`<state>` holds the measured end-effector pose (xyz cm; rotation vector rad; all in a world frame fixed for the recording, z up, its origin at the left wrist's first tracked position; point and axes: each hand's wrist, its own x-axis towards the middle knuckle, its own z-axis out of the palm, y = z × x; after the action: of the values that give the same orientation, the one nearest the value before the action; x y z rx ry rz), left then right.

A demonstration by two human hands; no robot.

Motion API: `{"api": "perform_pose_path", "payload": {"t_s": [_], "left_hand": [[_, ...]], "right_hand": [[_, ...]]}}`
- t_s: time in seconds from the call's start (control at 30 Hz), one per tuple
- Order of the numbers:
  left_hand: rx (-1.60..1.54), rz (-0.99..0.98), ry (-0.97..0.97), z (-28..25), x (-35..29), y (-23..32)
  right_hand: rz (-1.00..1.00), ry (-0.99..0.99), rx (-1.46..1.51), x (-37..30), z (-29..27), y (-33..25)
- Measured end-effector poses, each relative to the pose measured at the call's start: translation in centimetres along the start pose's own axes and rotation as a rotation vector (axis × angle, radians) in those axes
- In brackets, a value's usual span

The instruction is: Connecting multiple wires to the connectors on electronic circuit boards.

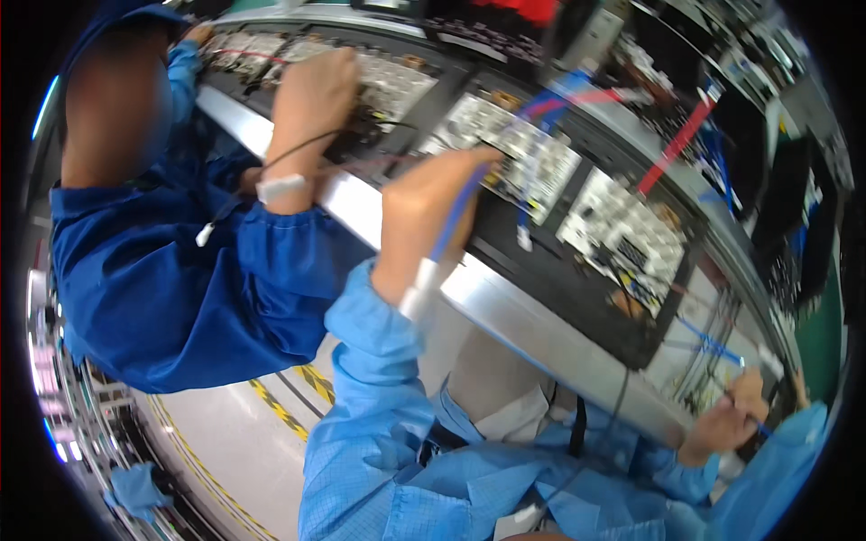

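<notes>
Grip of L hand (424, 212) was closed on blue cable (457, 212) above near edge of tabletop (505, 293); cable prob. light & bendy, best held nr. white connector (419, 293). R hand (717, 426) was nr. tabletop's R end, grip unclear.

I see from afar a silver-edged desk (523, 299), a black base (568, 307) on it, pale component-covered boards (621, 221) set in a row

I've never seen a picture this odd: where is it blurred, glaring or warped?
Head view: the left hand and the blue cable across it look smeared, probably motion blur; head view: the metal rail shines with glare; head view: straight edges bow toward the dark rim.
</notes>
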<state>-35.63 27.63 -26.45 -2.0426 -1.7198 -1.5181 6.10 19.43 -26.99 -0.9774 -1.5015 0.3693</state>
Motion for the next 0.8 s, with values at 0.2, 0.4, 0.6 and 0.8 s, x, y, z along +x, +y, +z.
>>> {"api": "perform_pose_path", "payload": {"t_s": [0.2,0.4,0.6,0.8], "left_hand": [[-0.016,-0.034,0.006,1.3,-3.8,4.0],[-0.059,-0.186,0.037,1.9,-5.6,8.5],[-0.378,-0.257,0.186,2.8,-11.6,6.4],[-0.022,0.149,0.278,5.9,-14.0,2.5]], "right_hand": [[-0.263,-0.052,-0.037,3.2,-0.7,-0.2],[-0.501,-0.059,-0.161,5.6,-3.4,-3.5],[-0.619,-0.051,-0.102,7.1,-2.7,-3.9],[-0.125,-0.134,-0.032,9.8,2.2,0.9]]}}
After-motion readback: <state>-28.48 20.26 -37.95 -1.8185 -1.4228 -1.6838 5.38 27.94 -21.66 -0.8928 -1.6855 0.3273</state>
